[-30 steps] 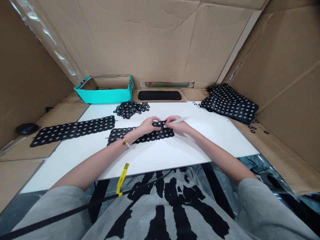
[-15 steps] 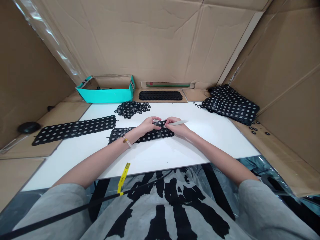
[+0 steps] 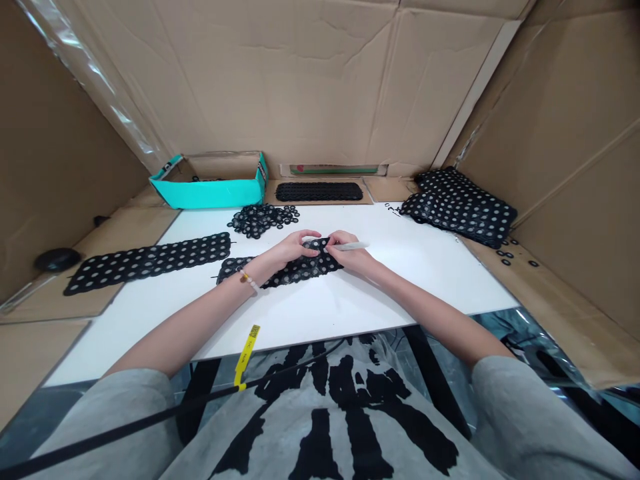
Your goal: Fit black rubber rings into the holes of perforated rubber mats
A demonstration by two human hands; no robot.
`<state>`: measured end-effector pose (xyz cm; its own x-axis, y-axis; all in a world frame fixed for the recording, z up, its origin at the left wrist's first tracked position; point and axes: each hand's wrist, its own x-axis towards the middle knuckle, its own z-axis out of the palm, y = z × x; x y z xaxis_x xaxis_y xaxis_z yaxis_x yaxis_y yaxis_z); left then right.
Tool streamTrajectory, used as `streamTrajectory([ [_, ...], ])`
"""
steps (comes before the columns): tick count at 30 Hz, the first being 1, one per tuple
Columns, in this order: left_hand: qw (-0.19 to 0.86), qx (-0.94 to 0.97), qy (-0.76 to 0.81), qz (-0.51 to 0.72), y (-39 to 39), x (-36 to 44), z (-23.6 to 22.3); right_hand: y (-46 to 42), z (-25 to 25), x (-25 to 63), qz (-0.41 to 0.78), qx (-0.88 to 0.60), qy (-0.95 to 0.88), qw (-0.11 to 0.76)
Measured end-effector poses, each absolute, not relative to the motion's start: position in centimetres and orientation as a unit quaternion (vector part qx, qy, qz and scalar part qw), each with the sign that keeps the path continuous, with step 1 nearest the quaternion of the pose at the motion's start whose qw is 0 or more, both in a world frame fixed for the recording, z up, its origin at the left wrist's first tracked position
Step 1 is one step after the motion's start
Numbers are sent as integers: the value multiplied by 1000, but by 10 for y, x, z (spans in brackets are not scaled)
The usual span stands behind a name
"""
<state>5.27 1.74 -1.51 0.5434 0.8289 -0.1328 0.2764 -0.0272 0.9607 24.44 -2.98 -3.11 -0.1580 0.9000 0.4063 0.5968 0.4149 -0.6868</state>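
Observation:
In front of me, a strip of linked black rings [image 3: 313, 268] lies on the white board [image 3: 400, 293]. My left hand [image 3: 293, 248] grips its far edge, thumb and fingers pinched on the rings. My right hand [image 3: 346, 252] is closed around a slim white pen-like tool [image 3: 354, 246]; its tip end is at the strip's upper right part, close to my left fingers. What the tip touches is too small to make out. My left wrist and forearm cover part of the strip. A second ring strip [image 3: 150, 262] lies flat to the left.
Loose black rings [image 3: 261, 219] are heaped behind my left hand. Behind them stands a teal-fronted box [image 3: 213, 193]. A dark strip [image 3: 319, 191] rests on cardboard at the back, and folded ring mesh [image 3: 465, 207] at the right, with several stray rings [image 3: 506, 257] beside it. Cardboard walls [image 3: 280, 87] enclose the table.
Both hands stay at the strip, with the right still holding the white tool. They have shifted very slightly left, and the strip's right end with them. The view has moved a little.

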Motion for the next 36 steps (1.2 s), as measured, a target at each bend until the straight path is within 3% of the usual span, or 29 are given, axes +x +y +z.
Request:
streamTrajectory([
  [9,480,756,395,204,18,53,-15,-27,-35,246,201,-506,-729,414],
  [16,210,828,491,169,13,56,-17,-26,-9,270,470,-564,-571,367],
  [21,272,853,411,174,17,55,-20,-35,-6,252,532,-493,-547,418],
  [36,390,804,407,187,26,54,-32,-34,-23,247,493,-495,-587,409],
])
